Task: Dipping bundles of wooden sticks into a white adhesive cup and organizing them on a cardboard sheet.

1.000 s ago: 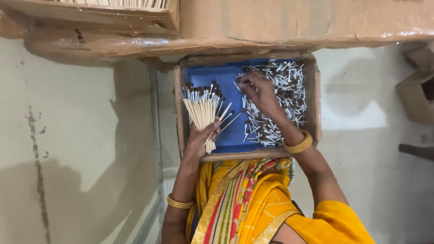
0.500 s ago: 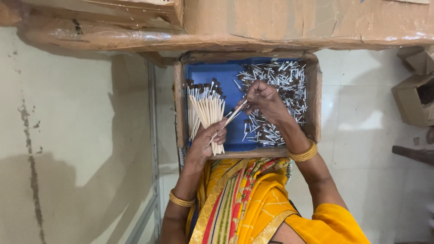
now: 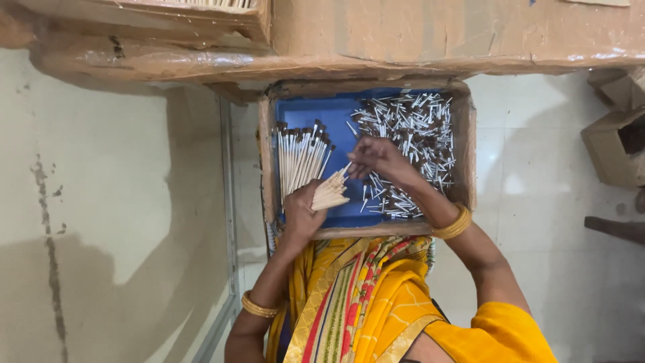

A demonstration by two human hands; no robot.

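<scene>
A shallow tray [image 3: 339,212] with a blue floor lies on my lap. My left hand [image 3: 304,214] is closed around a fanned bundle of thin pale sticks [image 3: 300,158], their dark tips pointing away from me. My right hand [image 3: 377,158] is right beside that bundle and pinches a few sticks [image 3: 334,190] against its near end. A loose heap of the same dark-tipped sticks [image 3: 410,134] covers the right half of the tray, just beyond and under my right hand. Gold bangles sit on both wrists.
A brown cardboard slab [image 3: 430,40] overhangs the tray's far edge, with another box of sticks [image 3: 222,13] on top at the left. Small cardboard boxes [image 3: 615,144] stand on the pale floor to the right. Yellow patterned cloth [image 3: 366,302] covers my lap.
My right hand has left the loose heap and come left to the bundle with a few sticks. My left hand has kept hold of the bundle and shifted slightly.
</scene>
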